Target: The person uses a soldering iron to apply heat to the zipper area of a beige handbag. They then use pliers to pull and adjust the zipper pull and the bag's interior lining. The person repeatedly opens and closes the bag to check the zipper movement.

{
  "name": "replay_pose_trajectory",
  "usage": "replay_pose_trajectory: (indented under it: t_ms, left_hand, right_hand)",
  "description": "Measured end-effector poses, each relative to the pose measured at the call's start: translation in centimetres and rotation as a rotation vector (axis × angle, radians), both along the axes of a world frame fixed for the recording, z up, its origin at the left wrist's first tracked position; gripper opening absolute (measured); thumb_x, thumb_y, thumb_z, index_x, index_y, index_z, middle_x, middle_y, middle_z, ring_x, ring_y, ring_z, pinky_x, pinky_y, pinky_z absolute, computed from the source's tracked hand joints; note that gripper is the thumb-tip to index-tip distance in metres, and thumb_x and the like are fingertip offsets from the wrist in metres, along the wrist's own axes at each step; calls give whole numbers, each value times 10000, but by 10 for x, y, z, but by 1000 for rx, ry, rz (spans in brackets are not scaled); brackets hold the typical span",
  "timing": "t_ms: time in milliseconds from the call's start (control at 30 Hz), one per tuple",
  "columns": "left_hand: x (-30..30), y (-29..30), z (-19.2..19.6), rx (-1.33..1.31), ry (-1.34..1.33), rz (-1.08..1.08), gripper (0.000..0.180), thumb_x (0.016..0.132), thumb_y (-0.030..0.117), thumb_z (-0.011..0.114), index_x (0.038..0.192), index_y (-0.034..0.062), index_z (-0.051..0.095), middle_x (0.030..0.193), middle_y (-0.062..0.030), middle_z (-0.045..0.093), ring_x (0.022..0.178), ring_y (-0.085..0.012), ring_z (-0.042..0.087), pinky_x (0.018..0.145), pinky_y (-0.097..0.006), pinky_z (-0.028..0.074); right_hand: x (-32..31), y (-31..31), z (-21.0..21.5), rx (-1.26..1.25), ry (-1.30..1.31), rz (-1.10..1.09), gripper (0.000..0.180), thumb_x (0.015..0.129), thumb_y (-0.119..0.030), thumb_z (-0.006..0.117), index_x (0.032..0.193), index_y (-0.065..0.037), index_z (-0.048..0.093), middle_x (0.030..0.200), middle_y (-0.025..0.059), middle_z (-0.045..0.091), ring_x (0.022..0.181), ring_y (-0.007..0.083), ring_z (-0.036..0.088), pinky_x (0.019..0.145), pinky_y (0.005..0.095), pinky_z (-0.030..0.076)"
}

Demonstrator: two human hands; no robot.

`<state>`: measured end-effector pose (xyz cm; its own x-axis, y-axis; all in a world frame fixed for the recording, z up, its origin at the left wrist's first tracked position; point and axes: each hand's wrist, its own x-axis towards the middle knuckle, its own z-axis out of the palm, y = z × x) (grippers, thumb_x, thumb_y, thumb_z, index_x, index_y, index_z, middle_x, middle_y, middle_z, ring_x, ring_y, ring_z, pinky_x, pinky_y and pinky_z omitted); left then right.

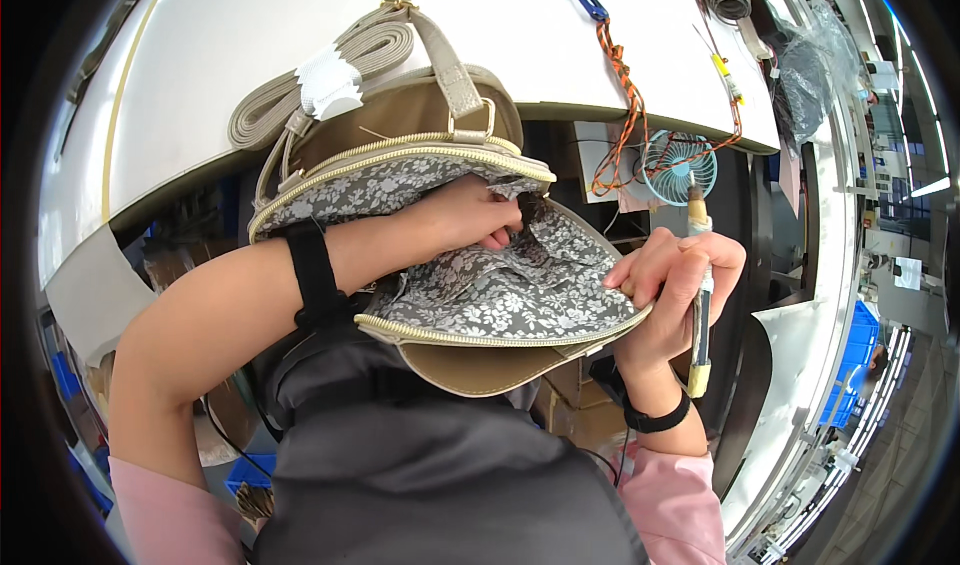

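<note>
Open tan handbag [470,365] held at the table edge [200,180], both hands busy with it.

Left hand [475,215] reaching into the floral grey lining [500,300], fingers curled together inside the pocket, whether clamped on anything cannot be told; right hand [665,290] pinching the bag's zippered rim while also closed around a slim brush-like tool [700,295], held upright; folded strap [330,70] lying on the white tabletop just behind; small teal fan [680,165] beyond.
</note>
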<state>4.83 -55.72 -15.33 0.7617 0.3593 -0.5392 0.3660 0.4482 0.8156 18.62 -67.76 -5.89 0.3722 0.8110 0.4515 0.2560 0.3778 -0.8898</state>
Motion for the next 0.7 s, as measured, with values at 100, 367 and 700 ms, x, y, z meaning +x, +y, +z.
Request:
replay_pose_trajectory:
  t_ms: [100, 367, 700]
  left_hand:
    - [0, 3, 6, -63, 45, -23, 290, 823, 221, 600, 981, -22, 610, 858, -88, 651, 707, -114, 594, 650, -216, 508]
    - [-4, -1, 4, 4, 1, -45, 179, 836, 129, 589, 890, -37, 627, 764, -85, 653, 612, -120, 618, 581, -221, 512]
    - [-2, -5, 5, 196, 114, -51, 302, 881, 241, 583, 789, -43, 632, 676, -69, 634, 554, -116, 606, 528, -237, 492]
  right_hand:
    - [0, 1, -1, 10, -22, -10, 131, 974, -164, 391, 946, -41, 357, 493, 16, 379, 419, 105, 383, 412, 241, 418]
    - [-3, 3, -1, -10, -42, -23, 180, 990, -224, 376, 948, -50, 362, 489, 14, 353, 420, 96, 343, 385, 240, 415]
    - [0, 1, -2, -3, 38, 23, 143, 962, -175, 445, 962, -53, 371, 511, 14, 397, 425, 87, 389, 447, 245, 443]
